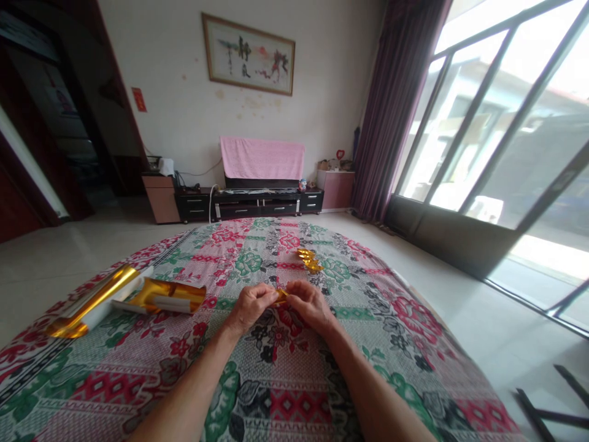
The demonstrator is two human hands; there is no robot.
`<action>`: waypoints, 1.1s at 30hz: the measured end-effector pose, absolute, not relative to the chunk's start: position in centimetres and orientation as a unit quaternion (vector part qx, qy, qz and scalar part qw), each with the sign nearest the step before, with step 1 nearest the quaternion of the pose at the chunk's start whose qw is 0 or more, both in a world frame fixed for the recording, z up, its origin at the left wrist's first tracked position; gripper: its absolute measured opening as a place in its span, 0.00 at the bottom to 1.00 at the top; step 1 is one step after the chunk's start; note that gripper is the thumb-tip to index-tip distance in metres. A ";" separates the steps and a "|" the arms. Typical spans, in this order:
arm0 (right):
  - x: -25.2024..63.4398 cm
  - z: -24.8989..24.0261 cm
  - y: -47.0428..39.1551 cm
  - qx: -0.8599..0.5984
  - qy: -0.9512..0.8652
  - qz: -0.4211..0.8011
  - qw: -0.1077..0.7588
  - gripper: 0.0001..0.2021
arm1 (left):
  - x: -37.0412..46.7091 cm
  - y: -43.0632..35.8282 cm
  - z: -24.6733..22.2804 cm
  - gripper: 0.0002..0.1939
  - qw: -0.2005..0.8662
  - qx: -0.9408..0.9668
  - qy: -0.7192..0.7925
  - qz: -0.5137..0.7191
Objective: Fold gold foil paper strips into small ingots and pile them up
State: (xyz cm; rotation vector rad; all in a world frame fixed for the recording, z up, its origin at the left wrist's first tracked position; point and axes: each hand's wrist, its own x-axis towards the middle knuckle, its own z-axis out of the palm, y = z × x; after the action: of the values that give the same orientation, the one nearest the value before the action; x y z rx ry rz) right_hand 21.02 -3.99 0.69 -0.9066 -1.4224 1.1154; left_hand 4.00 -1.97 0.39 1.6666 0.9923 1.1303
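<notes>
Near the middle of the cloth-covered table, my left hand (251, 305) and my right hand (309, 303) pinch a small gold foil piece (280, 298) between them, one at each end. Fingers hide much of its shape. Beyond my right hand lies a short row of folded gold foil pieces (310, 261). To the left, gold foil sheets with white undersides rest on the cloth: a long curled one (103, 297) and a shorter one (172, 297) beside it.
A patterned tablecloth (257, 368) covers the round table. Beyond it stand a low black cabinet (257, 205) and a pink cloth (262, 158) over something. A dark metal frame (552, 414) is on the floor at the lower right.
</notes>
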 end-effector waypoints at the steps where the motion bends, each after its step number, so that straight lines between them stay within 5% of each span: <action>1: 20.9 0.5 -4.0 -0.383 -0.601 0.461 0.530 0.08 | 4.0 -2.0 0.4 0.12 0.433 0.668 0.398 0.455; 12: 20.9 0.0 -3.8 -0.403 -0.570 0.453 0.554 0.08 | 4.4 -2.3 0.7 0.15 0.555 0.560 0.383 0.482; 22: 20.9 0.1 -3.9 -0.415 -0.623 0.406 0.524 0.07 | 4.2 -1.9 0.2 0.14 0.516 0.589 0.384 0.489; 33: 20.4 0.0 -4.1 -0.463 -0.698 0.197 0.510 0.09 | 4.2 -1.6 -0.1 0.18 0.427 0.637 0.404 0.498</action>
State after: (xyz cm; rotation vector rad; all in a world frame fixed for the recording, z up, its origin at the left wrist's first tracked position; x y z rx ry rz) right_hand 20.42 -4.11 -0.01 -1.1142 -1.6813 0.4739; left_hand 4.21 -1.60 -0.12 1.5916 1.0102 1.2444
